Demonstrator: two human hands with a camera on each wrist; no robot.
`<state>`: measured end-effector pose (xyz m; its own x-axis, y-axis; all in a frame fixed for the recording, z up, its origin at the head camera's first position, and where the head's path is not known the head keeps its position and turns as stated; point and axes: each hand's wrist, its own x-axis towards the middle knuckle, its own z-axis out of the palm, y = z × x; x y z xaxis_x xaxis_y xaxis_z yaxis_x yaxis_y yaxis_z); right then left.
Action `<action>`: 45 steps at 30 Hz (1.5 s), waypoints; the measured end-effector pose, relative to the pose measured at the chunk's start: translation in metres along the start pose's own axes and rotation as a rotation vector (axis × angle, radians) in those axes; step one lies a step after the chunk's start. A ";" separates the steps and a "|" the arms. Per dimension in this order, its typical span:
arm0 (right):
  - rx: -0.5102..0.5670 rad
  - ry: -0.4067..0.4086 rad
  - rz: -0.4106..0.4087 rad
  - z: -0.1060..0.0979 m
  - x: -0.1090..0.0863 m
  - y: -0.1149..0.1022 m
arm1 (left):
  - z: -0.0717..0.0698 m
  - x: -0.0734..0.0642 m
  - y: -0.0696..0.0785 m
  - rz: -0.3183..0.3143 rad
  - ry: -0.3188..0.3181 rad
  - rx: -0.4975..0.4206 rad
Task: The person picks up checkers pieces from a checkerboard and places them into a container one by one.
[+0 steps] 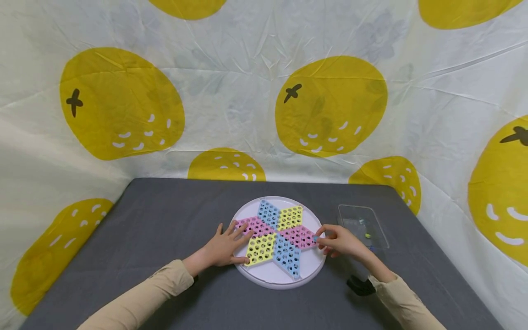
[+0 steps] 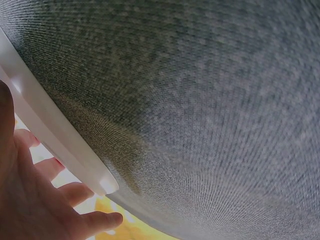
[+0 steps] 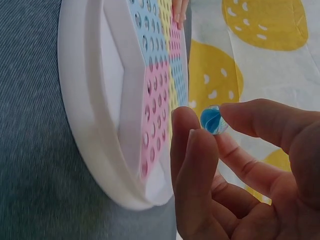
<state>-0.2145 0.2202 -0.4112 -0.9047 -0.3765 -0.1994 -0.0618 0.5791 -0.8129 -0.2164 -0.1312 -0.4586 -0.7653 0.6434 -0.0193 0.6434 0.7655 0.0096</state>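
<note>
A round white Chinese checkers board lies on the dark table, its star of pink, yellow and blue points full of round holes. My left hand rests on the board's left side with its fingers spread; the left wrist view shows that hand at the white rim. Between thumb and fingertips my right hand pinches a clear marble with a blue swirl. It is held at the tip of the right pink point, and in the right wrist view the holes of that point look bare.
Right of the board stands a clear plastic tray with several marbles, among them a yellow-green marble. A black strap is on the right wrist. Behind the table hangs a white cloth printed with yellow fruit.
</note>
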 end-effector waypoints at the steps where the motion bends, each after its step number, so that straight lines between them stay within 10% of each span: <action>1: 0.003 0.001 0.000 -0.002 -0.001 0.001 | 0.000 0.000 0.000 0.001 0.001 -0.001; 45: 0.016 0.077 0.023 -0.073 -0.045 0.021 | 0.001 0.000 -0.001 0.000 -0.005 -0.008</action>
<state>-0.2060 0.3017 -0.3795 -0.9354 -0.3068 -0.1759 -0.0349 0.5749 -0.8175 -0.2164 -0.1319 -0.4593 -0.7654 0.6430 -0.0246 0.6428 0.7658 0.0180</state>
